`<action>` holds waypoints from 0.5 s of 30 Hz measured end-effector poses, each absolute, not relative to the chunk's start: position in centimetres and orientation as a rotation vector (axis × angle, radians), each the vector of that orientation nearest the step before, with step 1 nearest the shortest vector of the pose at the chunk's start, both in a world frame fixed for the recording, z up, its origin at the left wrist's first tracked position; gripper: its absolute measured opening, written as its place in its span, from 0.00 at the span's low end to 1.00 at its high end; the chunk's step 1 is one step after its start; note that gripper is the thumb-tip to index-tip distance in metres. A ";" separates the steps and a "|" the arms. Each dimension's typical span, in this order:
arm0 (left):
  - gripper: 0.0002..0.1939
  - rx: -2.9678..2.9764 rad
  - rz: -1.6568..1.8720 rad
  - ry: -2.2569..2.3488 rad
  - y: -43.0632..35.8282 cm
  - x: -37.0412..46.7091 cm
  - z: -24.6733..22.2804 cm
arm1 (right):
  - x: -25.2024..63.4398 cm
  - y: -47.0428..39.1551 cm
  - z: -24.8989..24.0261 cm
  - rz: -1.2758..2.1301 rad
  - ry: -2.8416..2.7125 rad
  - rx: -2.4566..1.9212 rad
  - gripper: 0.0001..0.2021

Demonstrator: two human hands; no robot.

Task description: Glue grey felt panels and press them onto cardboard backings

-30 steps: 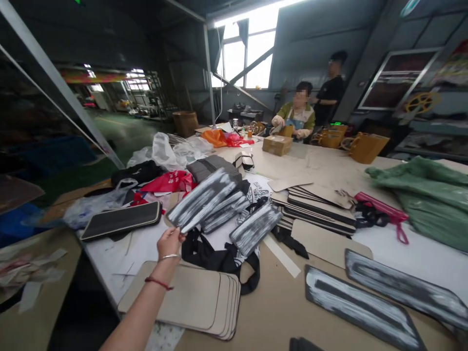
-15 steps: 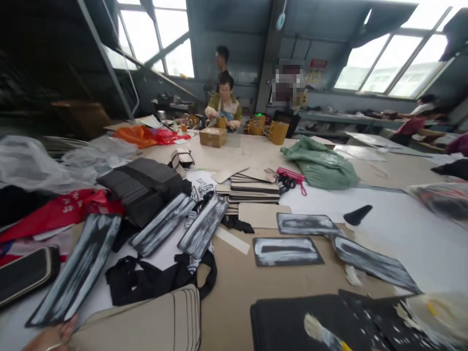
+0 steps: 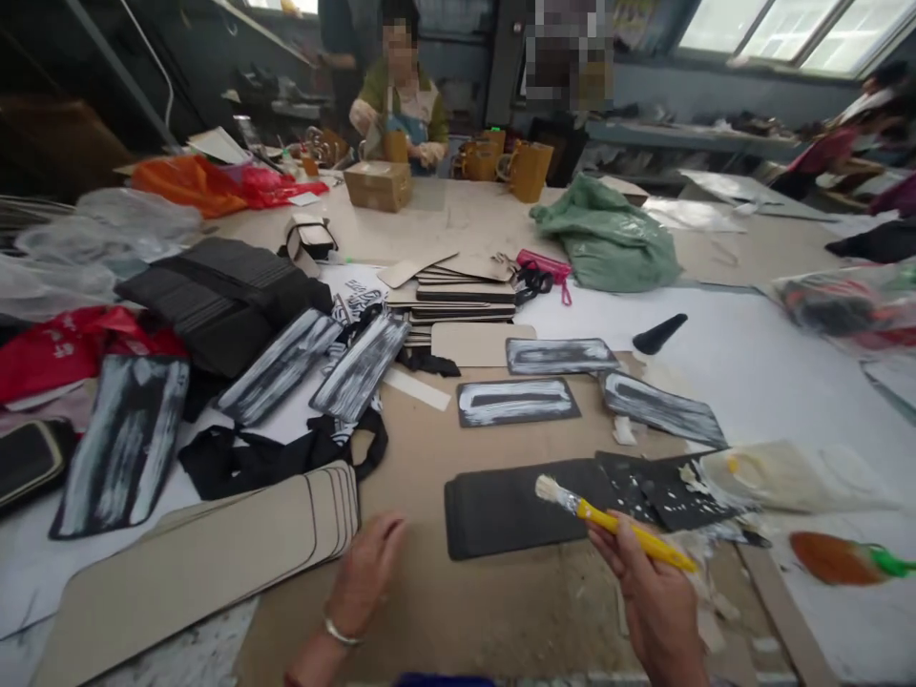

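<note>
My right hand (image 3: 655, 596) grips a paintbrush (image 3: 630, 534) by its yellow handle, the pale bristles pointing up and left. The bristles are over a stack of black panels (image 3: 515, 506), and I cannot tell whether they touch. My left hand (image 3: 368, 568), with a bangle on the wrist, is empty, its fingers extended. It is beside the right end of a fanned stack of beige panels (image 3: 215, 563). Black strips smeared with white paste lie around: one (image 3: 118, 448) at the left, two (image 3: 364, 367) in the middle, and several (image 3: 519, 403) beyond the black stack.
A paste-crusted container (image 3: 773, 477) stands right of the black stack, near an orange bottle with a green tip (image 3: 834, 558). Farther back are more stacked panels (image 3: 465, 296), a green bag (image 3: 608, 239) and a cardboard box (image 3: 378, 186). Another person works across the table.
My left hand has moved right, away from the pasted strip at the left, which now lies flat. My right hand has come into view holding the paintbrush. The view has tilted downward.
</note>
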State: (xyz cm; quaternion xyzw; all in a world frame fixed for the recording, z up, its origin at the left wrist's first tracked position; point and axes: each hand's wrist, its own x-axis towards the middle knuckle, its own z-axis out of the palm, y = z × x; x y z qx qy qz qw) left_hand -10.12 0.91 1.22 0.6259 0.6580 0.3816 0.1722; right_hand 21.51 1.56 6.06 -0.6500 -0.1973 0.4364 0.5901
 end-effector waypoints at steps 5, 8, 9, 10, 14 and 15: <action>0.15 2.323 0.891 1.448 0.7 -0.5 0.1 | 19.0 3.7 4.8 1.155 -0.547 -1.513 0.22; 0.14 2.408 0.708 1.455 0.9 1.0 -1.1 | 16.6 4.7 3.7 1.263 -0.660 -1.509 0.21; 0.14 2.412 0.673 1.462 1.0 1.1 -1.6 | 15.8 5.0 3.3 1.291 -0.690 -1.506 0.21; 0.13 2.411 0.654 1.464 1.0 1.1 -2.0 | 15.1 5.3 2.9 1.308 -0.717 -1.508 0.21; 0.14 2.388 0.664 1.451 1.1 0.7 -3.5 | 14.3 6.1 1.5 1.253 -0.848 -1.586 0.21; 0.14 2.385 0.665 1.450 1.1 0.7 -3.6 | 14.8 6.2 1.3 1.216 -0.870 -1.621 0.21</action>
